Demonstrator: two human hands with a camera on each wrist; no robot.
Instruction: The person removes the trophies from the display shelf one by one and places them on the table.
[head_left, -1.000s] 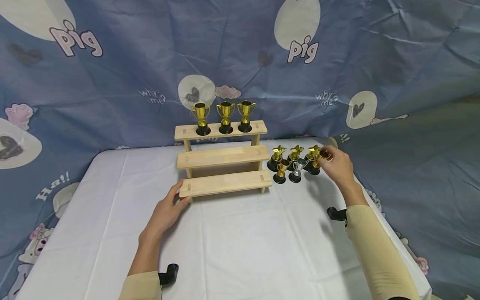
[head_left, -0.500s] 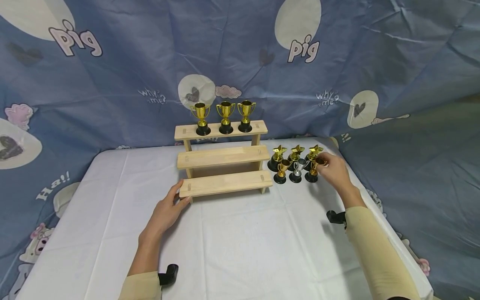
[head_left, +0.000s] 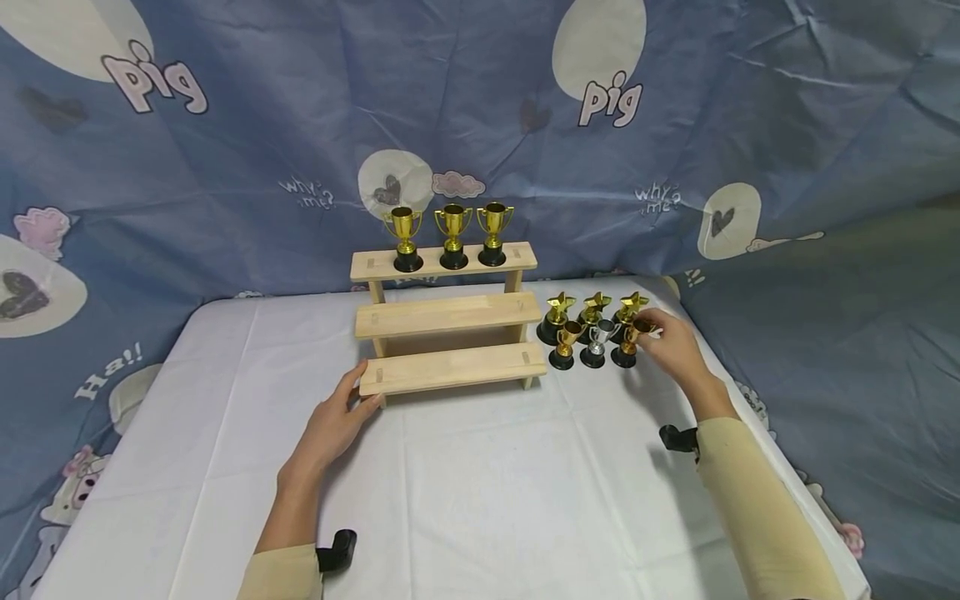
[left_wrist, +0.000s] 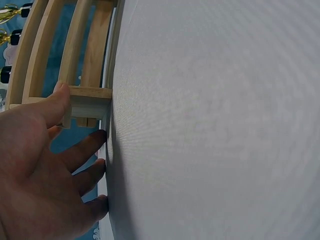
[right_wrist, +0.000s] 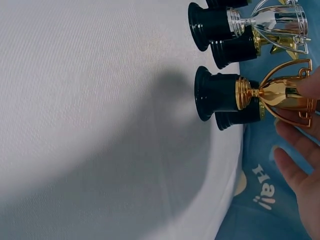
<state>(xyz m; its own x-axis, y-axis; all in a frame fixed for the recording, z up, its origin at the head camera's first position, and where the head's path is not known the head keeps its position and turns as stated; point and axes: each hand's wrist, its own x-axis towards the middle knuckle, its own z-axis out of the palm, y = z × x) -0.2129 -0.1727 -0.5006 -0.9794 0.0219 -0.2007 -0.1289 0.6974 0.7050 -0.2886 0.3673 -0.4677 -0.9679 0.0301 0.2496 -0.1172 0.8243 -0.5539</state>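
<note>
A three-step wooden display stand (head_left: 457, 369) stands on the white-covered table. My left hand (head_left: 333, 427) holds the left end of its lowest step, with the thumb (left_wrist: 59, 102) against the wood in the left wrist view and the other fingers spread near the cloth. At the right, my right hand (head_left: 675, 348) pinches a copper-gold trophy cup (right_wrist: 282, 95) by its upper part. The cup is upright, its black base (head_left: 623, 358) at the tablecloth. Beside it stand a silver trophy cup (head_left: 597, 340) and another copper-gold trophy cup (head_left: 567, 340).
Three gold star trophies (head_left: 557, 315) stand in a row just behind the small cups. Three larger gold trophy cups (head_left: 453, 227) occupy the stand's top step. A blue printed cloth (head_left: 262, 125) hangs behind the table (head_left: 480, 492).
My right hand has lowered the copper-gold trophy cup and brought it slightly left, into line with the silver one. My left hand has stayed at the stand.
</note>
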